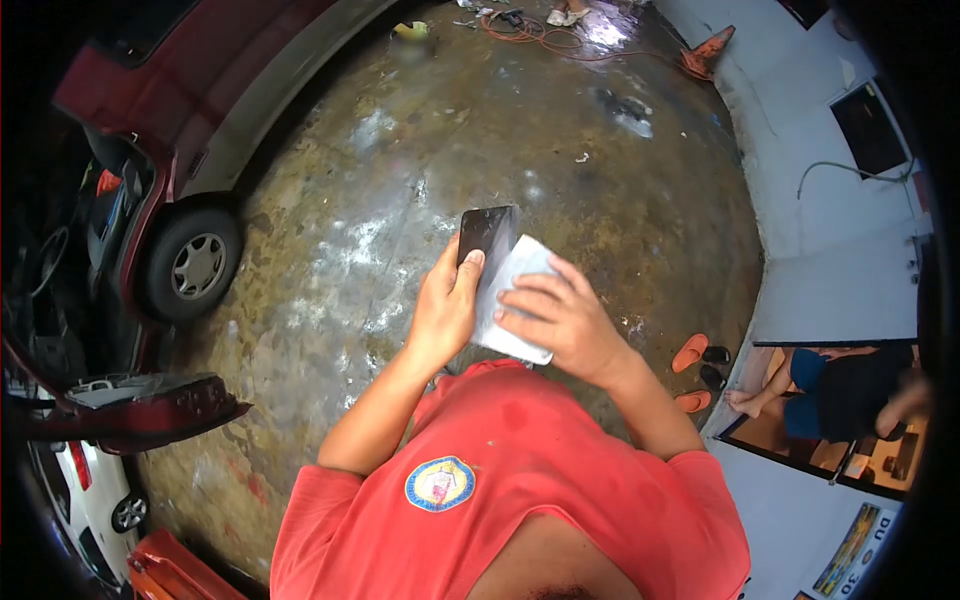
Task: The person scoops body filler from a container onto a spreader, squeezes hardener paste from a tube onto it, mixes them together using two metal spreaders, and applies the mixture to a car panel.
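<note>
My left hand (446,302) is closed around a dark, flat rectangular piece (484,230), with the thumb pressed on its face. Its kind is unclear. Beside and partly over its lower right side is a whitish, thin sheet (522,262), tilted and slightly blurred. My right hand (562,322) lies over this sheet from the right, its fingers spread across the surface and the thumb hidden. Both things are held in front of the red shirt (540,440), above the floor. Whether the sheet and the dark piece are joined cannot be made out.
A dark red vehicle (200,110) with an open door (150,410) stands at left, a white car (95,500) below it. An orange cone (708,52) and hose (545,38) lie at the back. Orange sandals (690,352) are near a doorway where another person (850,392) sits.
</note>
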Demonstrator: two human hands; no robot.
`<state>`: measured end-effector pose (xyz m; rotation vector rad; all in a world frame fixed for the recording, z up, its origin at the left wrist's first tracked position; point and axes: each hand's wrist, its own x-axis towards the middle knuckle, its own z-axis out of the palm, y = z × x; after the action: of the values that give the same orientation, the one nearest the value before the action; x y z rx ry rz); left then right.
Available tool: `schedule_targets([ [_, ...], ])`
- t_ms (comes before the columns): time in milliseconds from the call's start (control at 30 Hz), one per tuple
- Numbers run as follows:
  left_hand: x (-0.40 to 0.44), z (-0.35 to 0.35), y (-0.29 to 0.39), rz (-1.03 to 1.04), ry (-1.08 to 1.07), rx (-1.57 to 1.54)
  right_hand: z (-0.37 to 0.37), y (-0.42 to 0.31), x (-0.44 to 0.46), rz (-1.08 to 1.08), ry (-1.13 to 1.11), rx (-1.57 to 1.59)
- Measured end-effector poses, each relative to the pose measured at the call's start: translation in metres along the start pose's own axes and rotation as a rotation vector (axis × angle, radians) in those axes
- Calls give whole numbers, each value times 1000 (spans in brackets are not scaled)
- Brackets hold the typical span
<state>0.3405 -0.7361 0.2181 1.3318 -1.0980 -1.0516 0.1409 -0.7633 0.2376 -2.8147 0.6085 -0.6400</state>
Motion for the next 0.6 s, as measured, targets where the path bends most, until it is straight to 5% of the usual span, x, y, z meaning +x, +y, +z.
schedule_targets([
  [167,2,2,11,104,177,92,10,-8,-21,-13,-90,67],
  [333,9,-2,13,119,253,-37,-16,-11,-17,7,180,297],
  [400,7,9,6,-187,235,-689,-15,-23,-4,-24,311,420],
  [533,-6,14,-20,-355,219,-826,36,15,-17,206,248,388],
  [600,-16,14,-22,-377,199,-818,35,55,-36,276,32,116],
])
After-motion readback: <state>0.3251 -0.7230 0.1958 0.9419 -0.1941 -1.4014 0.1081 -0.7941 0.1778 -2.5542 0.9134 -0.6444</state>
